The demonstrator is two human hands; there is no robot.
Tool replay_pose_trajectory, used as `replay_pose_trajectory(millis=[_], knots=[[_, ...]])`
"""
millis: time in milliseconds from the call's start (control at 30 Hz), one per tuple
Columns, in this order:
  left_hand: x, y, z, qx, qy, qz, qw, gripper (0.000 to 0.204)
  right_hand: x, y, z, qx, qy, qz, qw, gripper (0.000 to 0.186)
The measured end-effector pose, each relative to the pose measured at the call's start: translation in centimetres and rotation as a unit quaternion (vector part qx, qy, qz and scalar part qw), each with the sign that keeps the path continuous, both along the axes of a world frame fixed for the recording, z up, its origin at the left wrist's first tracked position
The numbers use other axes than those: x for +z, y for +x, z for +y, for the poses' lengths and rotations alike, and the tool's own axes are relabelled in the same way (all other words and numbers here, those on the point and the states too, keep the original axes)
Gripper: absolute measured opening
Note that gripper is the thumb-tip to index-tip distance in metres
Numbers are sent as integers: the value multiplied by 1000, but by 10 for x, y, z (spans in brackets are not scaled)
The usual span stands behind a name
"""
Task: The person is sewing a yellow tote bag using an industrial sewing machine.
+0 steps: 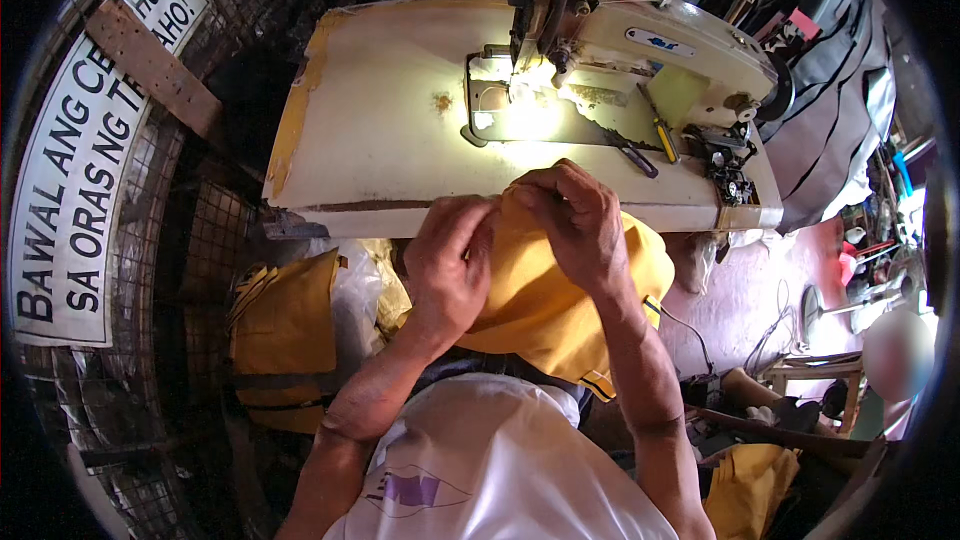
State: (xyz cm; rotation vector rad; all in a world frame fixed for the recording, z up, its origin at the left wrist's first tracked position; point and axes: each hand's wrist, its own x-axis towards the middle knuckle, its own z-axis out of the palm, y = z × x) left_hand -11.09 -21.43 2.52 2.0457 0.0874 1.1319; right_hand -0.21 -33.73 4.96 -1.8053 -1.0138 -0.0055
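Note:
Both my hands hold up a piece of yellow fabric (545, 295) just in front of the sewing table's near edge. My left hand (452, 258) pinches its upper left edge, fingers curled. My right hand (572, 220) grips the top edge close beside it, thumb and fingers pressed together. The cloth hangs down over my lap, with dark-and-white striped tabs at its lower right. Beyond my hands stands a sewing machine (660, 40), its lamp lighting the needle area. Whether something small sits between my fingertips is hidden.
On the white table (390, 90) lie dark-handled scissors (635, 155) and a yellow-handled tool (665, 140). Stacked yellow fabric pieces (285, 330) stand at my left, near a wire mesh wall with a sign (85, 200). Another person (895, 355) is at the far right, near a wooden stool (825, 375).

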Motion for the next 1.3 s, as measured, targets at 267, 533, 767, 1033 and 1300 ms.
replay_pose_trajectory(millis=[267, 533, 767, 1033, 1300], knots=[[-14, 1, 12, -86, -238, -33, 967, 16, -17, 52, -57, 75, -124, 155, 977, 36], [12, -4, 22, -95, -109, 64, 987, 10, 5, 15, -54, 15, -73, 46, 996, 16], [38, -22, 36, -137, -48, 105, 984, 14, 23, -1, -57, -8, -64, -186, 981, 19], [72, -7, 25, -114, 407, 128, 897, 20, 28, -18, -44, 55, -73, -277, 956, 16], [102, -53, 71, -71, 350, 115, 927, 17, 10, 7, -133, -6, -168, -159, 973, 39]])
